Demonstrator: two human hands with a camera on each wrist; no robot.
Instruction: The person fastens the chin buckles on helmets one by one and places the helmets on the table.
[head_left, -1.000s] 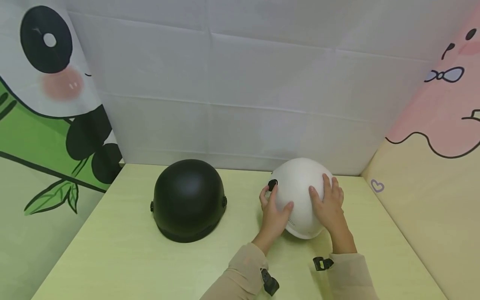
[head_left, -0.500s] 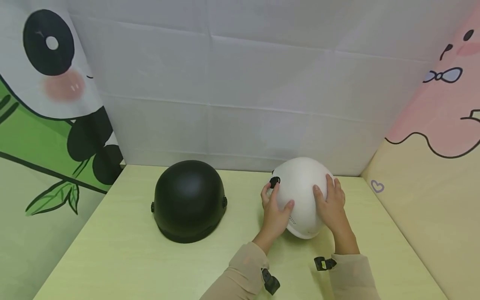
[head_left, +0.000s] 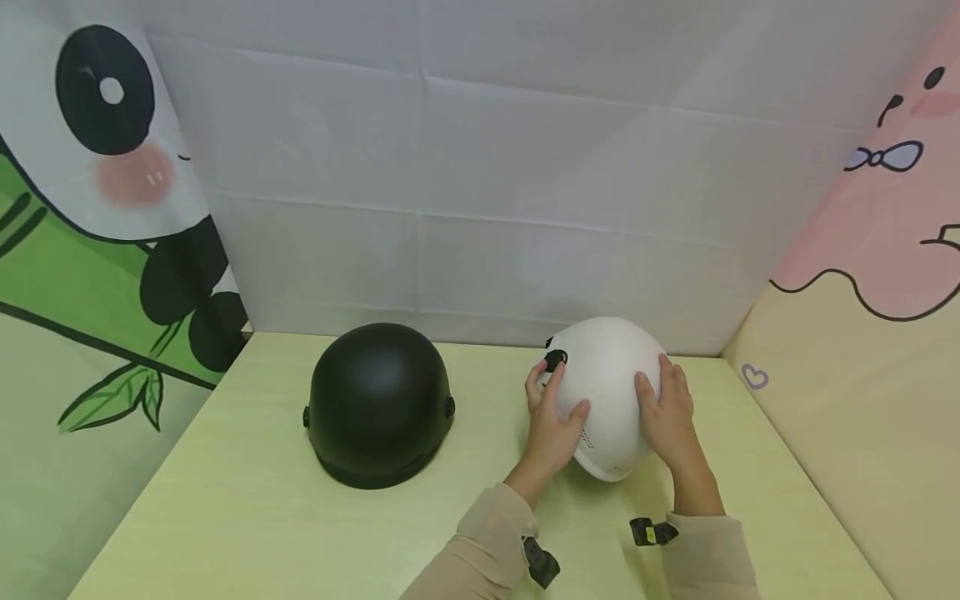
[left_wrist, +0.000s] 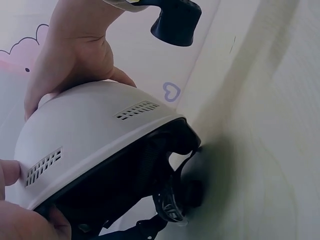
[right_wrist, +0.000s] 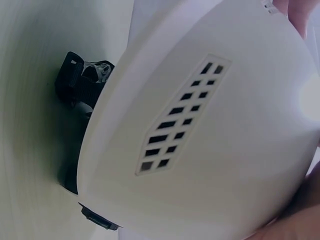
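A glossy white helmet (head_left: pixel 607 354) sits tilted on the table's right side. My left hand (head_left: pixel 551 432) holds its left edge: in the left wrist view one fingertip is under the rim while another finger lies on the shell. A black fitting (head_left: pixel 556 360) on the helmet is at the left hand's upper fingertips. My right hand (head_left: pixel 667 417) rests against the right of the dome, fingers extended along it, some tips out of sight. Slotted vents (right_wrist: pixel 182 115), a dark lining (left_wrist: pixel 145 160) and a black strap with a clear buckle (left_wrist: pixel 172 207) show in the wrist views.
A matte black helmet (head_left: pixel 378 408) stands to the left on the pale wooden table (head_left: pixel 300 542). A grey-white cloth wall (head_left: pixel 487 167) rises behind, with cartoon-printed panels at both sides. Black wrist mounts (head_left: pixel 540 562) protrude from both beige sleeves.
The white helmet has turned slightly, its black fitting shifting right and its vent coming into clearer view. Both hands have moved a little right with it. The black helmet stays put.
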